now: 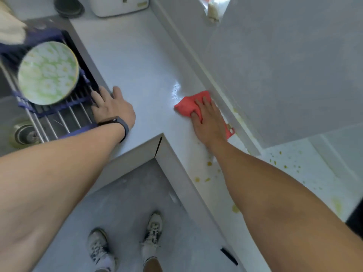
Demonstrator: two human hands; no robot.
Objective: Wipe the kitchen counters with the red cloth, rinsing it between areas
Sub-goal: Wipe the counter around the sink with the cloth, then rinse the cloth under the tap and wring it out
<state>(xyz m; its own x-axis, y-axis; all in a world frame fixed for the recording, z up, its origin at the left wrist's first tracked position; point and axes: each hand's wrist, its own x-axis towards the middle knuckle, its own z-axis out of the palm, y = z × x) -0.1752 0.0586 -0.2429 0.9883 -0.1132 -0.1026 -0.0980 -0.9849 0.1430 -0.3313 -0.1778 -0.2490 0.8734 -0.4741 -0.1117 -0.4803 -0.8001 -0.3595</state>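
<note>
The red cloth (187, 106) lies bunched on the white counter (141, 75), close to the raised back ledge. My right hand (208, 120) presses flat on the cloth with straight fingers. A wet shine marks the counter just beyond the cloth. My left hand (113, 107) rests flat on the counter at the sink's edge, fingertips touching the blue drying rack (59, 110). Yellow stains (209, 163) dot the counter nearer to me, beside my right forearm.
A green-and-white plate (47, 73) leans in the rack over the sink (23, 134). A white appliance (119, 5) and a dark bowl (67, 5) stand at the back. More yellow spatter (284, 165) covers the counter at right. My feet stand in the corner of the floor.
</note>
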